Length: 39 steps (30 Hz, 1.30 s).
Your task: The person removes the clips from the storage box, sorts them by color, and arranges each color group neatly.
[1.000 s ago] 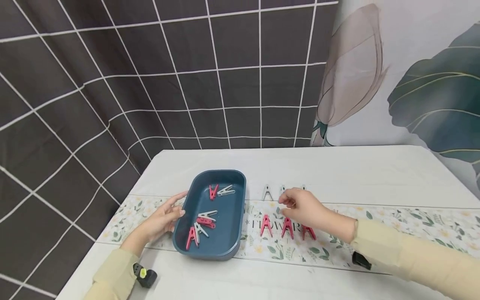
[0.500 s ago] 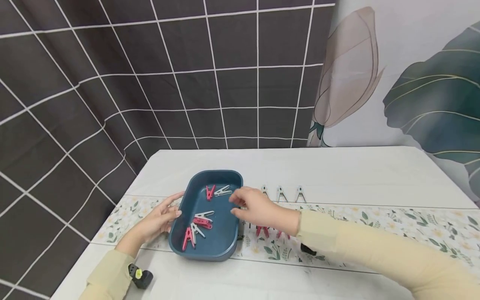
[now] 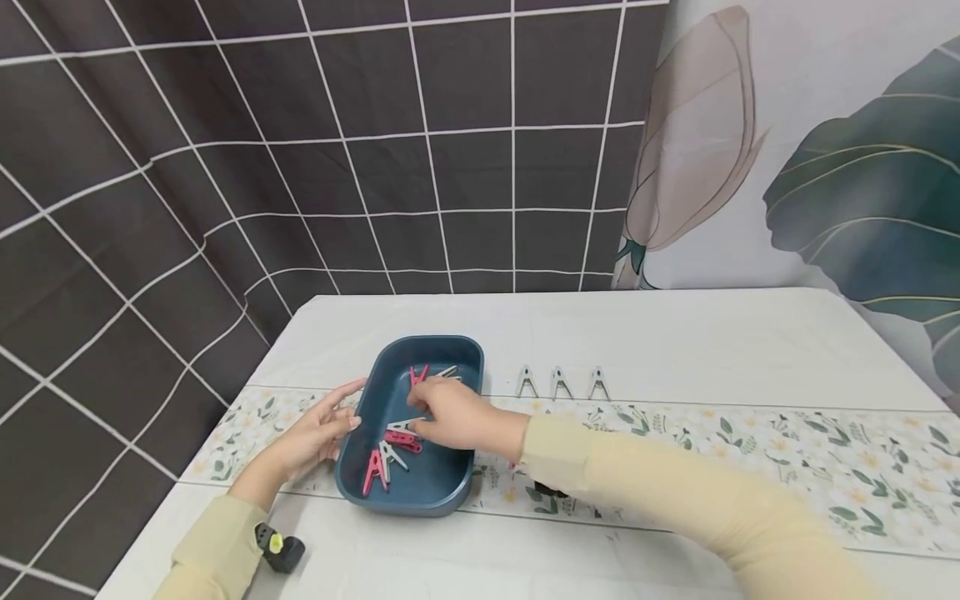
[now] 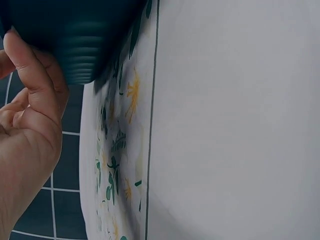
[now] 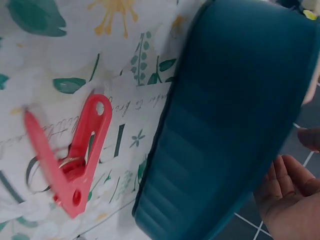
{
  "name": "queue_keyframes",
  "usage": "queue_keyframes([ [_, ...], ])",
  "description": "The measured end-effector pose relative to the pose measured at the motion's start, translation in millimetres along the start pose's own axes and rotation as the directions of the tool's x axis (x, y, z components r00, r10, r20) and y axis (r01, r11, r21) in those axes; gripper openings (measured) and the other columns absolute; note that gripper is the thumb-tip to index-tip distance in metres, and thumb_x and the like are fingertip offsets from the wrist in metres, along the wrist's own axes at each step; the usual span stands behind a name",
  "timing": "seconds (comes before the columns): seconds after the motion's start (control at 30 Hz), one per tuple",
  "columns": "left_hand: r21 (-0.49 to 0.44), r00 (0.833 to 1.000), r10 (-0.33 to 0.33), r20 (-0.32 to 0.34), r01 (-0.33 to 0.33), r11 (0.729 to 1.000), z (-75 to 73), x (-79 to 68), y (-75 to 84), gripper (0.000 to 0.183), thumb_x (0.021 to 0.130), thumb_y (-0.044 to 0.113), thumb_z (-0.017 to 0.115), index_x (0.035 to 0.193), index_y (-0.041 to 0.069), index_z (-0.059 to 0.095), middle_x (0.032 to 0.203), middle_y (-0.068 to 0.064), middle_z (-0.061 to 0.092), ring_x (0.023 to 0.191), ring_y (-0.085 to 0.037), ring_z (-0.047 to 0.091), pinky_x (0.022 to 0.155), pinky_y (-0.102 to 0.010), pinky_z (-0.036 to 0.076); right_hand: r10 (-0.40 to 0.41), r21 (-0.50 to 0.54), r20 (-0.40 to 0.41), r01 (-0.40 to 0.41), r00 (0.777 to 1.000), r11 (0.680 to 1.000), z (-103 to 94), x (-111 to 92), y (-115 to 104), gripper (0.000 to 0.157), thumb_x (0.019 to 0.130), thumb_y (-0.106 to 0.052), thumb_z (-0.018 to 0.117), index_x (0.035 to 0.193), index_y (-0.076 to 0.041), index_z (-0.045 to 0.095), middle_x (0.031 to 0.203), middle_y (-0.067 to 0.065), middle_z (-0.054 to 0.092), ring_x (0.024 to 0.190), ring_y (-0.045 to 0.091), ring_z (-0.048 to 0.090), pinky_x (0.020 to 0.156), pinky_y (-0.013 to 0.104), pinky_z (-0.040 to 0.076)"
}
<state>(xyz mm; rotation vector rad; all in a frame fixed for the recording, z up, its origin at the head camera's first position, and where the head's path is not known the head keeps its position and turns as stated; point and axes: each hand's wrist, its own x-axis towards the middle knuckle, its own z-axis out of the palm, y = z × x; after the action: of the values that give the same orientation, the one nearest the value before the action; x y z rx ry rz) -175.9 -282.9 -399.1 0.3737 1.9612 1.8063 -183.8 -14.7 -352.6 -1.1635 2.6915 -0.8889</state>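
Observation:
A blue plastic basin (image 3: 474, 367) stands on the table with red and white clothespins inside. My left hand (image 3: 318, 437) rests against its left side, fingers and thumb touching the rim; in the left wrist view the thumb (image 4: 25, 55) lies along the outer wall. My right hand (image 3: 453, 412) is lowered over the basin, its bent fingertips close to a white clothespin (image 3: 401, 426), with nothing seen held. A red clothespin (image 3: 405, 441) lies right below it. Nearer the front are another white clothespin (image 3: 393, 457) and a red clothespin (image 3: 373, 472). At the back, a red clothespin (image 3: 417, 373) is partly hidden.
Right of the basin three white clothespins form a row, one at the left end (image 3: 527, 382). A red clothespin (image 5: 75, 155) lies on the floral table runner (image 3: 720, 442), hidden by my forearm in the head view. A dark checked curtain (image 3: 375, 167) hangs behind.
My right hand has moved left from above the clothespins on the table to over the inside of the basin. The left hand stays at the basin's side.

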Motion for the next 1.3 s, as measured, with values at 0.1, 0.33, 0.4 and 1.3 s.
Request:
queue_keyframes([
  [0.1, -0.006, 1.000, 0.011, 0.004, -0.011, 1.000, -0.6, -1.1, -2.3, 0.061, 0.099, 0.006, 0.044, 0.152, 0.015, 0.014, 0.117, 0.006, 0.061, 0.086, -0.007, 0.065, 0.061, -0.020, 0.055, 0.020, -0.027, 0.033, -0.019, 0.999, 0.999, 7.0, 7, -2, 0.029, 0.089, -0.018, 0.066, 0.113, -0.003, 0.064, 0.098, 0.010, 0.065, 0.083, 0.012, 0.056, 0.073, 0.021, 0.050],
  [0.33, -0.015, 1.000, 0.022, 0.011, -0.021, 1.000, -0.1, -0.3, -1.7, 0.060, 0.100, 0.007, 0.043, 0.152, 0.016, 0.015, 0.116, 0.007, 0.061, 0.089, -0.007, 0.065, 0.064, -0.022, 0.056, 0.055, -0.054, 0.065, -0.052, 0.996, 0.997, 19.6, 19, -5, 0.031, 0.089, -0.021, 0.066, 0.114, -0.004, 0.065, 0.096, 0.006, 0.066, 0.081, 0.009, 0.056, 0.072, 0.018, 0.050],
  [0.4, -0.019, 1.000, 0.024, 0.016, -0.023, 1.000, -0.1, 0.7, -1.6, 0.060, 0.100, 0.006, 0.043, 0.152, 0.016, 0.014, 0.119, 0.008, 0.061, 0.091, -0.008, 0.066, 0.065, -0.022, 0.057, 0.051, -0.059, 0.075, -0.047, 0.996, 0.997, 21.9, 22, -5, 0.031, 0.089, -0.021, 0.066, 0.115, -0.004, 0.065, 0.098, 0.006, 0.066, 0.083, 0.010, 0.057, 0.072, 0.018, 0.050],
  [1.3, -0.042, 0.999, 0.045, -0.002, -0.045, 0.998, 1.1, 0.8, -6.1, 0.058, 0.100, 0.005, 0.041, 0.151, 0.019, 0.019, 0.083, 0.011, 0.049, 0.067, 0.002, 0.049, 0.058, -0.017, 0.053, 0.028, -0.382, 0.150, 0.032, 0.988, 0.924, 50.2, 31, -11, 0.007, 0.089, -0.013, 0.063, 0.090, -0.013, 0.070, 0.088, 0.001, 0.059, 0.082, 0.013, 0.058, 0.066, 0.025, 0.053],
])
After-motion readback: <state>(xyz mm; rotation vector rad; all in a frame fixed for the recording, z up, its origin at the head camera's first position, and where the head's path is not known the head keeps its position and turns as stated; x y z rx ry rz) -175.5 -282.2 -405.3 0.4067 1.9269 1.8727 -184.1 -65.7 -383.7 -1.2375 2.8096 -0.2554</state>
